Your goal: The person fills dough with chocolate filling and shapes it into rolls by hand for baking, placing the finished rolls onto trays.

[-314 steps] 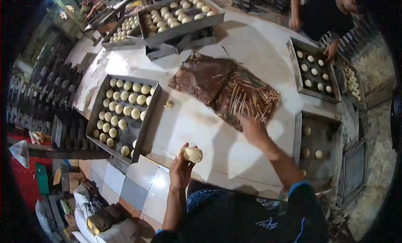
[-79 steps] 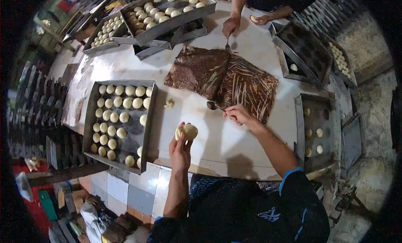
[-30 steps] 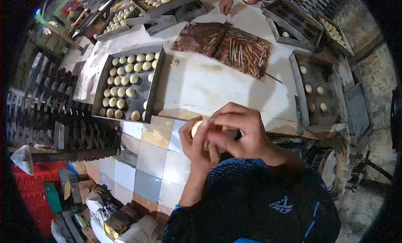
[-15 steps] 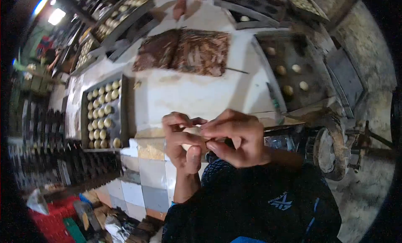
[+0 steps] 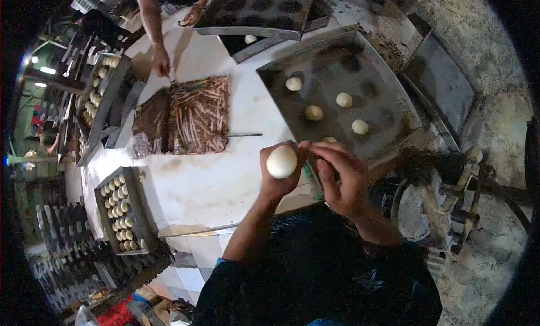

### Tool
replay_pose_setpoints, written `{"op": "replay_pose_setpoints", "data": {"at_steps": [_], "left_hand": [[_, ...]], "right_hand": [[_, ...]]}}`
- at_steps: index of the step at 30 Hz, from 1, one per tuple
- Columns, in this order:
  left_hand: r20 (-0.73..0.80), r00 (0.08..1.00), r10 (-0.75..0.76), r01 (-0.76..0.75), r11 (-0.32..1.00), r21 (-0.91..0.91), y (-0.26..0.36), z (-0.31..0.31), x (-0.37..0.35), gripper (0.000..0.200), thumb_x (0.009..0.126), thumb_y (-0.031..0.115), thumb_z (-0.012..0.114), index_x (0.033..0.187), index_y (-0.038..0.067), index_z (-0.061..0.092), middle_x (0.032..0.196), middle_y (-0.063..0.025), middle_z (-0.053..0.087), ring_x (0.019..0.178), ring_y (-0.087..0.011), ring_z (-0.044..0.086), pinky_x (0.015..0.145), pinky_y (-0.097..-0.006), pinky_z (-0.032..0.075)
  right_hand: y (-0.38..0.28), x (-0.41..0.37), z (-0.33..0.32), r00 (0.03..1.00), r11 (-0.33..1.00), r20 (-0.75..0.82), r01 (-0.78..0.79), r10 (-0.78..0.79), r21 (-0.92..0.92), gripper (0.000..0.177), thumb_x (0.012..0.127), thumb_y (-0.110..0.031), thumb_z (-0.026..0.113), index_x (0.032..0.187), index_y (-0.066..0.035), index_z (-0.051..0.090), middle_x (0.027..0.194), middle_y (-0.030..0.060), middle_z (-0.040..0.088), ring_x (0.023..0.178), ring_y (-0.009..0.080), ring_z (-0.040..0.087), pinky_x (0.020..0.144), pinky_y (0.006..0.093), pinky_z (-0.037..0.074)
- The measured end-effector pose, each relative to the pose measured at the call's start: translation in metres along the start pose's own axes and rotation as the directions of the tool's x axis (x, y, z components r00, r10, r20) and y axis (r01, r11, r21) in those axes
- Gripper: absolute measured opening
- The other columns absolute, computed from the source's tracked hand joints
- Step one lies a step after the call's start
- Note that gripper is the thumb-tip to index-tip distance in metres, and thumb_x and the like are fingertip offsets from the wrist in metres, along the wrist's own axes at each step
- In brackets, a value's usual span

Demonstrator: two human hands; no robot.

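A smooth, pale dough ball [image 5: 282,162] bulges from the top of my left hand [image 5: 274,181], whose fingers are wrapped round it. Close beside it on the right is my right hand [image 5: 344,182]. Its fingers are bent, with their tips touching or nearly touching the left hand, and the thumb stands apart from them. Nothing shows between the right fingers. Just beyond the hands lies a dark metal tray [image 5: 388,109] with several dough balls spaced out on it, among them one pale ball [image 5: 360,127]. Another ball is partly hidden behind my right hand.
On the white table [image 5: 247,163] lies a streaked dark brown slab [image 5: 197,115], with a thin dark stick [image 5: 245,135] beside it. A co-worker's hand [image 5: 161,63] holds a tool at the slab's edge. A tray of dough balls [image 5: 135,185] sits at left; stacked trays [image 5: 253,31] stand at the back.
The view has turned right. Both hands were working a dough piece between their fingers; now a rounded ball sits in my left hand, and my right fingers and thumb have spread.
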State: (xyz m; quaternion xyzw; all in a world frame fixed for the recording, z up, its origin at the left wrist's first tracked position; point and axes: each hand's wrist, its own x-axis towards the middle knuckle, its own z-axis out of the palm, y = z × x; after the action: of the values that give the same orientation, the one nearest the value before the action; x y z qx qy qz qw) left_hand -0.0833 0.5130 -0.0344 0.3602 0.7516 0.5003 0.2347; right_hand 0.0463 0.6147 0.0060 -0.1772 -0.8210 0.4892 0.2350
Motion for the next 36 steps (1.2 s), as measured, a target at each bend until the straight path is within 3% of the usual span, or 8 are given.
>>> {"op": "replay_pose_setpoints", "data": {"at_steps": [3,6,10,20,21,25,30,36], "left_hand": [[0.071,0.970,-0.234,0.225,0.734,-0.641,-0.049,0.052,0.010,0.016,0.082,0.007,0.064,0.097,0.002,0.060,0.091,-0.0092,0.063,0.084,-0.0181,0.062,0.070,-0.0323,0.050],[0.031,0.996,0.084,-0.082,0.994,-0.072,-0.055,0.063,0.025,0.022,0.083,0.007,0.064,0.104,0.001,0.061,0.094,-0.0083,0.064,0.089,-0.0175,0.063,0.070,-0.0331,0.051],[0.194,0.971,-0.142,0.199,0.927,-0.318,-0.035,0.019,0.026,0.040,0.080,0.013,0.074,0.114,0.001,0.059,0.078,0.0007,0.056,0.074,-0.0090,0.053,0.064,-0.0271,0.046],[-0.419,0.842,-0.339,0.145,0.891,-0.430,-0.115,-0.110,-0.090,0.025,0.083,0.006,0.071,0.105,0.004,0.058,0.065,0.0079,0.036,0.062,-0.0030,0.034,0.054,-0.0203,0.028],[-0.462,0.796,-0.391,0.164,0.874,-0.458,-0.137,-0.118,-0.113,0.024,0.084,0.008,0.070,0.104,0.004,0.058,0.065,0.0078,0.036,0.062,-0.0033,0.034,0.054,-0.0209,0.028],[-0.703,0.636,-0.320,0.329,0.936,-0.128,-0.153,-0.157,-0.186,0.012,0.082,0.010,0.070,0.092,0.006,0.065,0.064,-0.0009,0.046,0.061,-0.0099,0.044,0.055,-0.0239,0.036],[-0.901,0.425,0.084,0.618,0.701,0.357,-0.233,-0.376,-0.272,0.019,0.083,0.024,0.068,0.092,0.007,0.067,0.084,-0.0106,0.061,0.077,-0.0266,0.057,0.071,-0.0369,0.045],[-0.849,0.064,-0.524,0.959,0.268,-0.093,-0.397,-0.544,-0.313,0.048,0.083,0.041,0.062,0.103,-0.002,0.063,0.103,-0.0260,0.063,0.097,-0.0432,0.060,0.083,-0.0478,0.048]], "right_hand": [[0.004,0.023,0.003,0.921,0.897,0.046,0.388,-0.387,-0.210,0.027,0.089,-0.008,0.059,0.114,0.002,0.059,0.112,0.0182,0.060,0.111,0.0321,0.058,0.093,0.0416,0.047],[0.051,0.040,0.010,0.911,0.905,0.161,0.403,-0.381,-0.139,0.022,0.089,-0.010,0.060,0.109,0.000,0.059,0.114,0.0174,0.058,0.111,0.0329,0.056,0.092,0.0427,0.046],[0.111,0.088,0.002,0.985,0.970,0.172,-0.023,-0.020,0.243,0.015,0.092,-0.015,0.056,0.098,-0.002,0.060,0.093,0.0112,0.065,0.084,0.0209,0.063,0.078,0.0346,0.051],[0.300,0.203,0.005,0.945,0.658,0.268,0.323,-0.186,-0.680,0.060,0.090,-0.034,0.061,0.136,-0.004,0.038,0.138,0.0204,0.039,0.127,0.0384,0.038,0.103,0.0501,0.033],[0.269,0.210,-0.001,0.957,0.842,0.284,0.103,0.062,-0.529,0.060,0.088,-0.035,0.063,0.134,-0.004,0.041,0.141,0.0214,0.037,0.132,0.0393,0.031,0.107,0.0510,0.028],[0.206,0.205,0.016,0.791,0.505,0.064,0.448,-0.609,-0.737,0.048,0.095,-0.031,0.054,0.134,-0.004,0.048,0.138,0.0205,0.044,0.129,0.0390,0.039,0.107,0.0507,0.029],[0.084,0.110,0.087,0.900,0.797,-0.116,0.304,-0.420,-0.522,0.035,0.097,-0.026,0.050,0.119,0.000,0.058,0.128,0.0194,0.046,0.117,0.0310,0.048,0.091,0.0412,0.045],[0.021,0.050,0.166,0.922,0.795,0.059,0.360,-0.382,-0.488,0.024,0.093,-0.020,0.056,0.098,0.002,0.063,0.110,0.0129,0.056,0.094,0.0256,0.056,0.080,0.0361,0.047]]}}
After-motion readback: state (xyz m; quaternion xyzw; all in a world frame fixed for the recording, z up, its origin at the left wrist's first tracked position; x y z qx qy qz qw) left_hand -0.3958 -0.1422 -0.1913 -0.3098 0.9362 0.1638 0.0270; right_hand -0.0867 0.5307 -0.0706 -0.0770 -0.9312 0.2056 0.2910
